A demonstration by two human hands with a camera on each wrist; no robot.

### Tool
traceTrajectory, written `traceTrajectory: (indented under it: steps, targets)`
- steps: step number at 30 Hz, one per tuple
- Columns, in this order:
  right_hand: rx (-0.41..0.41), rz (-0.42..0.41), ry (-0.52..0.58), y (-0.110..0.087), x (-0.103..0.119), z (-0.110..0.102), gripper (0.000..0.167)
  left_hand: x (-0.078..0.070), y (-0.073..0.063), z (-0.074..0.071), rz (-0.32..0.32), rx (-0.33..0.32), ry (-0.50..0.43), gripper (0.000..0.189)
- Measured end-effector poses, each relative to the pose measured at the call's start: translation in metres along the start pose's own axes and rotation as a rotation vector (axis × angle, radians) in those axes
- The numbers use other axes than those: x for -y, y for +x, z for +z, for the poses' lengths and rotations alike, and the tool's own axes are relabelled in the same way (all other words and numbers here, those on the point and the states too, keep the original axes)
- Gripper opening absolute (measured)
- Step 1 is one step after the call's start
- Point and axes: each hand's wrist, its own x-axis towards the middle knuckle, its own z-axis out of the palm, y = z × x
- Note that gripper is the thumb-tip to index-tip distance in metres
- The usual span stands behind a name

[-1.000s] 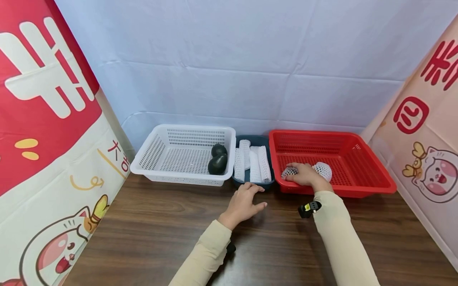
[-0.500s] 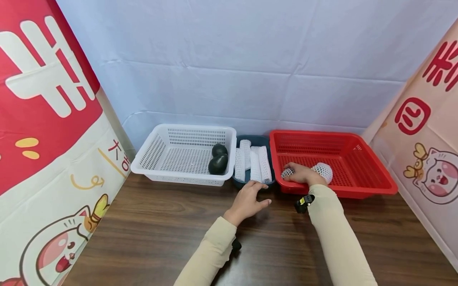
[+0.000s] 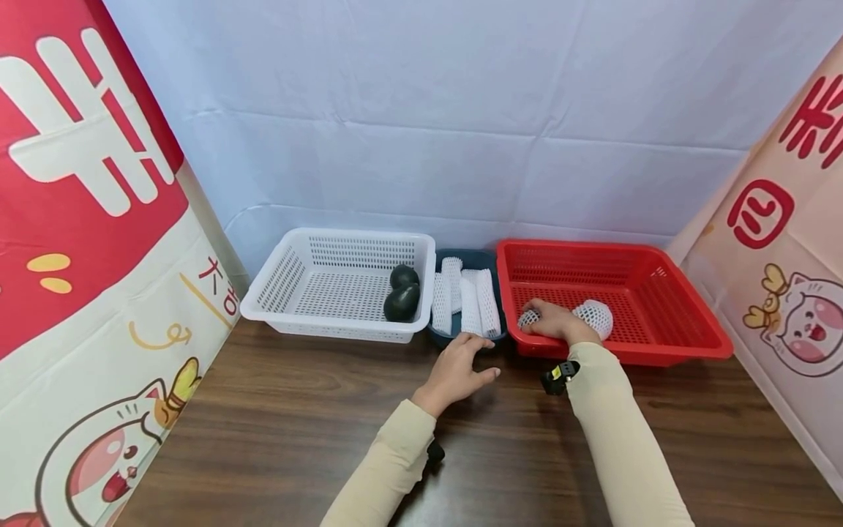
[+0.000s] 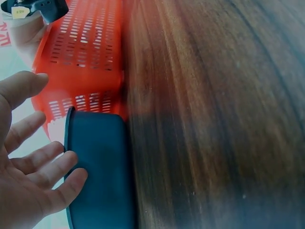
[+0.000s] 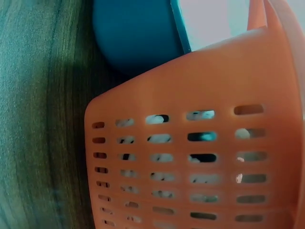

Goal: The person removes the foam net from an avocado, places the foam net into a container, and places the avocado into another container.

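My right hand reaches over the near wall of the red basket, fingers curved round a fruit in white foam netting. A second netted fruit lies just right of that hand. In the right wrist view the wall of the red basket hides the fingers. Near the front rim of the dark blue bin, my left hand hovers with spread, relaxed fingers and holds nothing. Several white foam net sleeves lie in that bin. The left wrist view shows the left hand beside the blue bin.
A white basket stands at the left, with two dark green avocados at its right end. The containers stand side by side on the wooden table. Behind them hangs a pale cloth, with printed banners at both sides.
My left hand has shifted slightly right. The right wrist and forearm have moved a little left, while the hand stays at the same netted fruit. Hardly anything differs over the last half second.
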Motion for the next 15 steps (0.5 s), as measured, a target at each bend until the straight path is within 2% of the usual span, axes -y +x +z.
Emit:
traceTrajectory:
  steps: [15]
  targets:
    - [-0.116,-0.050,-0.011,-0.003,0.001,0.000,0.052,0.000,0.000,-0.014,-0.018,0.010,0.006,0.041]
